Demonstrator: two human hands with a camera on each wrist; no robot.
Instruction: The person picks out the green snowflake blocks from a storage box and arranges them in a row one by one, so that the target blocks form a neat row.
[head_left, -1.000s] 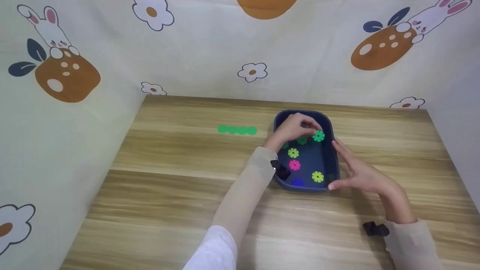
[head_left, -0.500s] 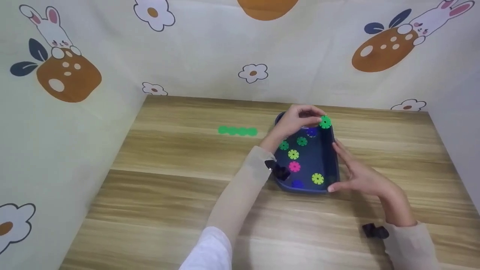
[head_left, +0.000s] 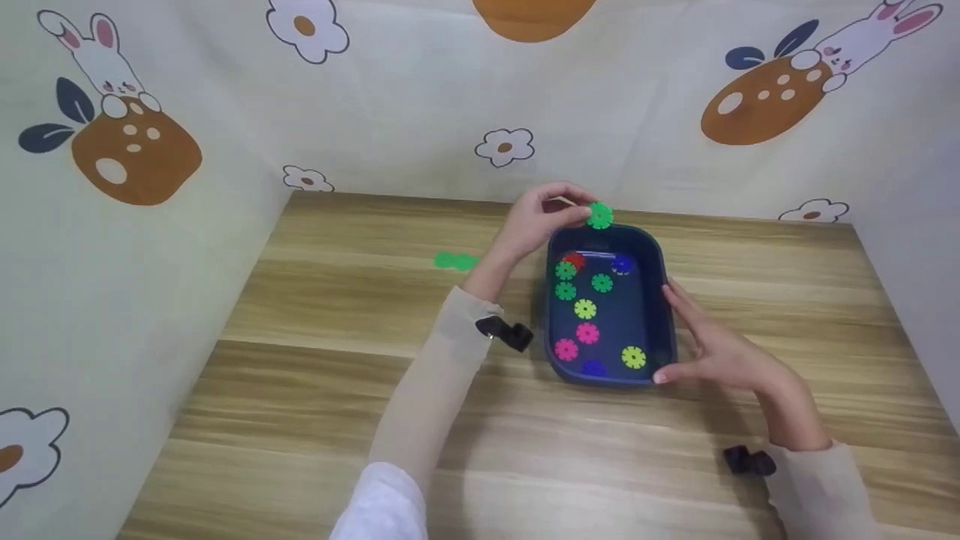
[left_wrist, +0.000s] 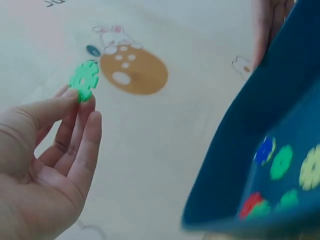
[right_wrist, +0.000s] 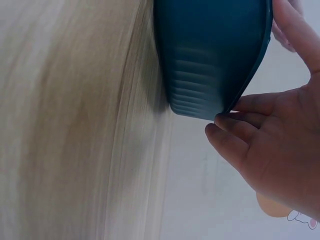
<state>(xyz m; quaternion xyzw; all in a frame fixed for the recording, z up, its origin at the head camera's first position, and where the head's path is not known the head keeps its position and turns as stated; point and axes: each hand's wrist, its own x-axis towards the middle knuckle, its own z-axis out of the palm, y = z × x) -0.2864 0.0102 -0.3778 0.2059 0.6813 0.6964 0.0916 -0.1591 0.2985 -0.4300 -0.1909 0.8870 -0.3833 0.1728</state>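
My left hand (head_left: 534, 223) pinches a green notched plastic disc (head_left: 600, 215) between thumb and fingertips, above the far rim of a dark blue bin (head_left: 664, 322). The left wrist view shows that disc (left_wrist: 84, 81) upright at the fingertips, clear of the bin. Spread along the bin's right wall, my right hand (head_left: 720, 352) touches it with thumb at the near corner and fingers farther back. Inside lie several loose notched discs: a yellow disc (head_left: 634, 358), a pink disc (head_left: 587, 333), a blue disc (head_left: 622, 264), a red disc (head_left: 576, 260) partly covered by a green one.
Left of the bin, a row of green discs (head_left: 454, 261) lies on the wood-grain table (head_left: 315, 300), its right end hidden by my left wrist. A printed cloth (head_left: 405, 112) with rabbits and flowers stands around the table's back and sides.
My left hand lifts the green disc out of the bin, then moves it left over the far rim. The right hand stays at the bin's side.
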